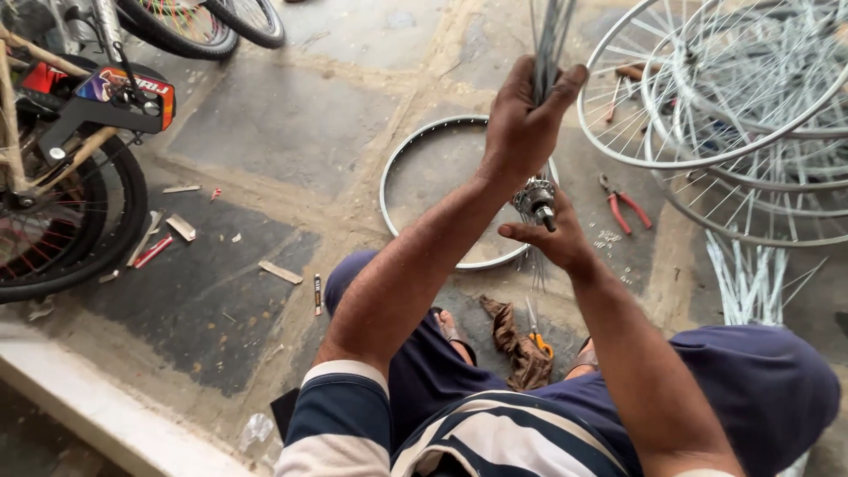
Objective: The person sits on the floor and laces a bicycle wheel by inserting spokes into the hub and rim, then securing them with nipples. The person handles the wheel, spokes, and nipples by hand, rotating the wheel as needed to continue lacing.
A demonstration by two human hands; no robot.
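The person is sitting on the stone floor (pixel 265 132) and lacing a bicycle hub (pixel 535 198), which is hanging just above their knees, over the near edge of a bare wheel rim (pixel 397 168) lying flat. The left hand (pixel 523 119) is closing in a fist around a bundle of spokes (pixel 549 40) rising from the hub, gathering them upright; the right hand (pixel 556 237) is cupping the hub from below, thumb and fingers curling about its axle end. The likely trouble is slippage: if the fist is loosening, the spokes could be fanning out, tangling or dropping from the hub flange. Red-handled pliers (pixel 625 208) are lying to the right, near stacked spoked wheels (pixel 724 106), and a brown rag (pixel 517 340) is lying between the feet.
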